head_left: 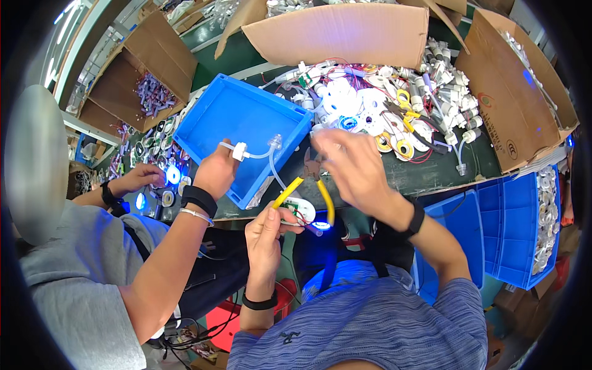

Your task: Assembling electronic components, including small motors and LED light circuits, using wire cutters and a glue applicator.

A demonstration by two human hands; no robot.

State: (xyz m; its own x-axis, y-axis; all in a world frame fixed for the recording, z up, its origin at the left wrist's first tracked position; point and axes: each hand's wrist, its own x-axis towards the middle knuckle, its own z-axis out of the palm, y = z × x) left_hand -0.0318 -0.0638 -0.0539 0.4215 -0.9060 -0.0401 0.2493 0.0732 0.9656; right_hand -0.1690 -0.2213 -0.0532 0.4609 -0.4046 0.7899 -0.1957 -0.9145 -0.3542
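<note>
The left hand (264, 239) is grasping a white part (302, 209) near the table's (401, 175) edge, beside yellow-handled pliers (313, 169). The right hand (356, 165) is hovering nearby, blurring; whether it is gripping anything cannot be told.

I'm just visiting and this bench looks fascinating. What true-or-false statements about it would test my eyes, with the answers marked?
1. The person's left hand holds a white part with a green circuit board. True.
2. The pliers between the person's two hands have red handles. False: those pliers have yellow handles.
3. Both of the person's wrists wear black bands. True.
4. The co-worker in grey is on the person's right. False: the co-worker is on the left.
5. The tray on the bench is green. False: the tray is blue.
</note>
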